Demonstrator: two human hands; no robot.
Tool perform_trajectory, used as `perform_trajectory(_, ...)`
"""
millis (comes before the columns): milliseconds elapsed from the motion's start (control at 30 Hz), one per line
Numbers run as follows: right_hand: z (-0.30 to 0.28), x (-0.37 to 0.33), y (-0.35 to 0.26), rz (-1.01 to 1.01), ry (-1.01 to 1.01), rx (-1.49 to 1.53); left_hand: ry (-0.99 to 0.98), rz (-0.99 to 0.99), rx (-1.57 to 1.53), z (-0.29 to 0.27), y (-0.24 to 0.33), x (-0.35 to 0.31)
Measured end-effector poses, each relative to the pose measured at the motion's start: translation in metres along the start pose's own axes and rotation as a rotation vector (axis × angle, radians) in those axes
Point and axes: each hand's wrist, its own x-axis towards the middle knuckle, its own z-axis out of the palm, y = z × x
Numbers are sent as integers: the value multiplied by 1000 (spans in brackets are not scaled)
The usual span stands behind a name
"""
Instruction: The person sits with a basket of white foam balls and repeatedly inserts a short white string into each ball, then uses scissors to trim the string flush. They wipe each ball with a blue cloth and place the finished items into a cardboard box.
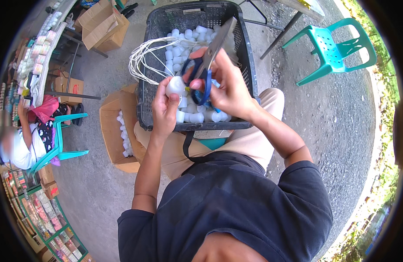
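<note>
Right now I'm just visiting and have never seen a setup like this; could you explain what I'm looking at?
There's no machine here, just a person's two bare hands. The single picture comes from a wide camera worn on the head, looking down, so straight edges bend toward the rim.

The left hand holds a rounded white piece. The right hand holds blue-handled scissors, blades pointing up and away.

Beneath the hands is a black crate with many small white cylinders inside. Loops of white string cross its left edge. A cardboard box stands to the left.
</note>
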Motion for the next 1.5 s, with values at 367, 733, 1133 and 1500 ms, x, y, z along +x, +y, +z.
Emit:
perform_trajectory(367, 23, -57, 28, 747, -385, 855, 287, 270, -155, -10, 13, 22)
perform_trajectory(733, 48, -40, 20, 474, -328, 686, 549, 39, -517, -35, 1, 4)
perform_trajectory(1133, 82, -36, 28, 402, -167, 636, 431, 125, -408, -15, 3, -15)
perform_trajectory(1500, 27, -9, 96, 398, -238, -522, 642, 453, 291, -102, -2, -30)
